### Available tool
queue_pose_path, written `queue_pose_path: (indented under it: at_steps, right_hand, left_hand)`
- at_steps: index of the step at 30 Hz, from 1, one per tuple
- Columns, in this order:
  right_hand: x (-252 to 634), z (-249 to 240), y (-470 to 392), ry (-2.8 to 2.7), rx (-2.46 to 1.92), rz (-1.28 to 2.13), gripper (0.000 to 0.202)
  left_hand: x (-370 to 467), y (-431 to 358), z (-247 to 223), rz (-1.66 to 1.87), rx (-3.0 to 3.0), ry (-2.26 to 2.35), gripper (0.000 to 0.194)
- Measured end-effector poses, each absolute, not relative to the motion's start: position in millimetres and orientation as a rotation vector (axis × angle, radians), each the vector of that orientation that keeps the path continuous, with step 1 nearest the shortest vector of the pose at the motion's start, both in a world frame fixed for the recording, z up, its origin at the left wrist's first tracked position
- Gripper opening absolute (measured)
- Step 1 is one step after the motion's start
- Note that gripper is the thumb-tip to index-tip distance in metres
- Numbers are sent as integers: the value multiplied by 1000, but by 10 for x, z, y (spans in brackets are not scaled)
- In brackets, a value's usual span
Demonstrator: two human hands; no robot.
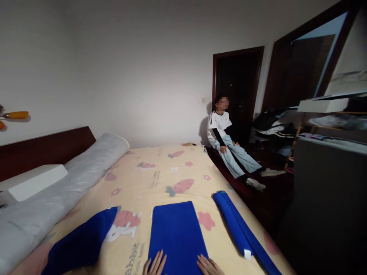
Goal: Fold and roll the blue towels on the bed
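Observation:
A blue cloth (177,233), folded into a flat rectangle, lies on the patterned bed sheet (149,183) in front of me. My left hand (156,263) rests flat on its lower left edge, fingers stretched out. On the lower right edge lies my right hand (208,264), its fingers also extended. Only the fingers and part of each hand show above the bottom of the view. To the right is a rolled blue cloth (233,221) with a white tag, beside another long blue strip. Left of me spreads a second blue cloth (83,242), loosely laid and pointed at its far end.
A long grey bolster (71,183) lies along the left side by the dark headboard (48,149), with a white box (36,181) on it. A person (220,126) sits on the floor beyond the bed's right edge. A dark cabinet (329,198) stands at the right.

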State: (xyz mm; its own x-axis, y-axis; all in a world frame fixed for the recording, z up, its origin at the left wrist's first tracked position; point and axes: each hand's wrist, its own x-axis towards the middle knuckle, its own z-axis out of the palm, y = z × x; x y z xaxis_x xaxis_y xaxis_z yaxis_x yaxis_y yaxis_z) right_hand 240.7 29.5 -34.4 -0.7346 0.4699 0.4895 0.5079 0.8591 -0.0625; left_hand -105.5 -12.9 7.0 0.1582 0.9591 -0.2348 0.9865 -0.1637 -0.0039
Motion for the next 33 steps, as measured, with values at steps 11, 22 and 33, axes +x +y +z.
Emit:
queue_pose_path:
  at_steps: [11,22,33]
  right_hand:
    - [2242,250,238,-2784,-1030,411,64]
    - [2178,64,111,-2748,-645,-17,34]
    - [2465,166,282,-2732,-1010,303,29]
  left_hand:
    - [-681,-214,700,-386,2039,1762,65]
    - [-729,-201,568,-507,1932,1718,84]
    - [-1067,-226,627,-450,1900,1911,65]
